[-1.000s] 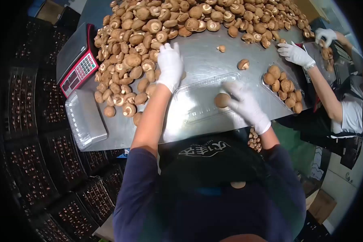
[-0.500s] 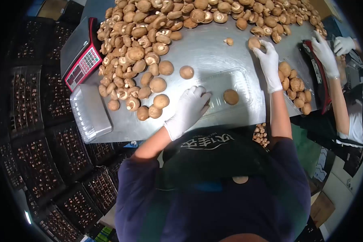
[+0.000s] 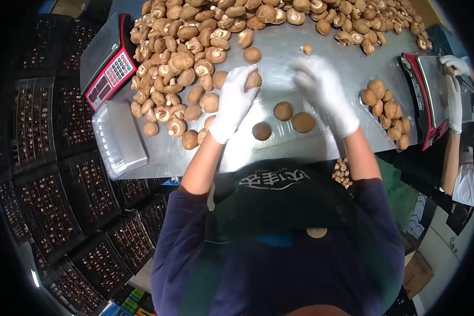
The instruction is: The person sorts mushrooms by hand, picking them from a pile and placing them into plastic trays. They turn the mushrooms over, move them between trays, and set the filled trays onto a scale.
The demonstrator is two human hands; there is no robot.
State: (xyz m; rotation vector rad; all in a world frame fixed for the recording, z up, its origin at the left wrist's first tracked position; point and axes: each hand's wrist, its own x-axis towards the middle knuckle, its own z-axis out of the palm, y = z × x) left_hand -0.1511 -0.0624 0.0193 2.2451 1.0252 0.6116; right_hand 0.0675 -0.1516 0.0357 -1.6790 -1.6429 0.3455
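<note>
My left hand (image 3: 236, 100), in a white glove, has its fingertips around a brown mushroom (image 3: 254, 79) beside the big pile. Motion smears my gloved right hand (image 3: 325, 92), which is over the right side of a clear plastic tray (image 3: 321, 108); its fingers are not distinct. Three round mushrooms lie caps up in the tray area: a top one (image 3: 283, 111), a right one (image 3: 303, 122) and a left one (image 3: 262, 131). Above my left hand lies a loose mushroom (image 3: 252, 55), and a blurred mushroom (image 3: 245, 38) shows close to the pile.
A mushroom pile (image 3: 184, 47) spreads along the metal table's back and left. At left are a red scale (image 3: 110, 76) and stacked clear trays (image 3: 118, 139). To the right, a filled tray (image 3: 387, 113) sits by another scale (image 3: 424, 100), with a co-worker's gloved hands (image 3: 454, 100) beyond.
My left hand moved up and took hold of a mushroom. My right hand came left and down, and its earlier mushroom no longer shows there. Two more mushrooms now lie in the tray area.
</note>
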